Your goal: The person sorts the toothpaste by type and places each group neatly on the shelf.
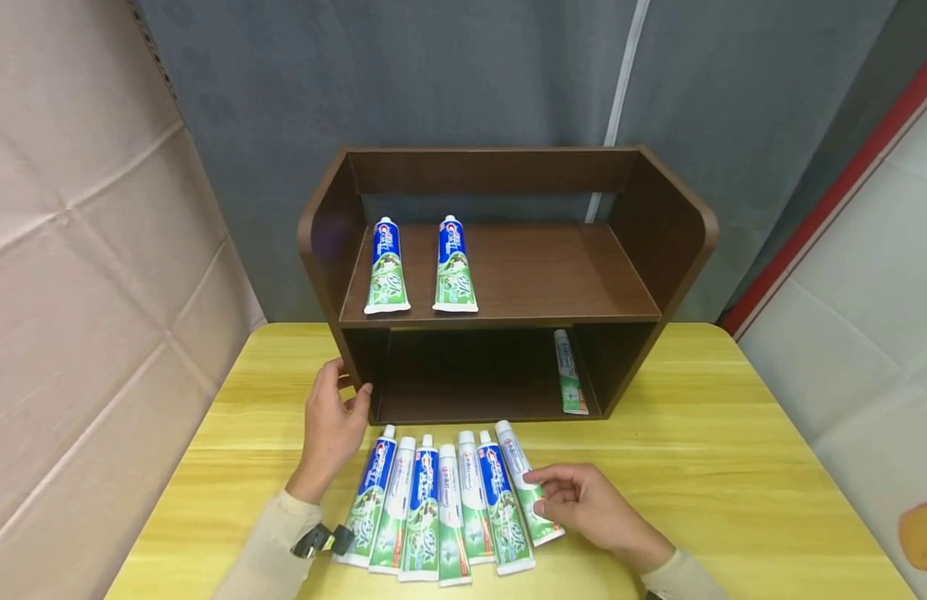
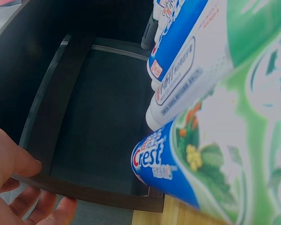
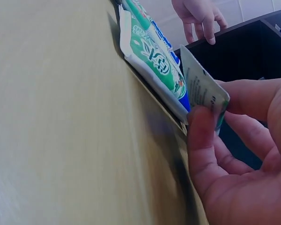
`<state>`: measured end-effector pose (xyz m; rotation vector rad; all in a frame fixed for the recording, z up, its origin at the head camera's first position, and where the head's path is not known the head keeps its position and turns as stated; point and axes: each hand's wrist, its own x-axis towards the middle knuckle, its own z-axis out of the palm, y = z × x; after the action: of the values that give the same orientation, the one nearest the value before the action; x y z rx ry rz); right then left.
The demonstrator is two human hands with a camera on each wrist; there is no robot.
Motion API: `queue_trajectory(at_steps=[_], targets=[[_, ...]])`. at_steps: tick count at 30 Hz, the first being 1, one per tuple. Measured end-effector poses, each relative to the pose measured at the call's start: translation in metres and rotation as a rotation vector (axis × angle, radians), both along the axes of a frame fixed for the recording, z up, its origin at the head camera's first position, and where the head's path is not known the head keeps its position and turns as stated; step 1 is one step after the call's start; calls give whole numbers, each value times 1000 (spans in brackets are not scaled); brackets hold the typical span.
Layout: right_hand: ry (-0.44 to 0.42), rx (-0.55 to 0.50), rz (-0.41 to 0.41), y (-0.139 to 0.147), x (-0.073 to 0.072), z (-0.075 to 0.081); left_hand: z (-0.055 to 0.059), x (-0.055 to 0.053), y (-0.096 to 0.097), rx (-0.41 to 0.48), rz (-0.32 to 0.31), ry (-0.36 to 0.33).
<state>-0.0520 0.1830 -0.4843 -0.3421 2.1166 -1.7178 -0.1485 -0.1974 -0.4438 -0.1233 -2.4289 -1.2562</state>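
Note:
My left hand [image 1: 336, 427] holds the side panel of a dark brown two-tier shelf [image 1: 501, 321] at its lower left front edge. In the left wrist view the thumb lies on the panel's inner side, with the fingers on the outer side. My right hand [image 1: 594, 504] pinches a white-and-green toothpaste tube [image 1: 516, 457] at the right end of a row. Its flat end [image 3: 203, 89] shows between thumb and fingers in the right wrist view. Beside it lie several other tubes, blue-and-green Crest ones [image 1: 422, 508] alternating with white-and-green ones [image 1: 450, 500].
Two Crest tubes, one at the left [image 1: 387, 267] and one nearer the middle [image 1: 454, 267], lie on the upper tier. A white-and-green tube [image 1: 569, 372] lies at the lower tier's right side. The shelf stands on a yellow wooden table [image 1: 734, 467], before a grey curtain [image 1: 433, 75].

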Motion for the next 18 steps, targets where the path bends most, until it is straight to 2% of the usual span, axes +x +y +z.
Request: queue_trajectory(at_steps=[18], targets=[[64,0,-61,0,-6,1,1,1,0,-3,5,-8]])
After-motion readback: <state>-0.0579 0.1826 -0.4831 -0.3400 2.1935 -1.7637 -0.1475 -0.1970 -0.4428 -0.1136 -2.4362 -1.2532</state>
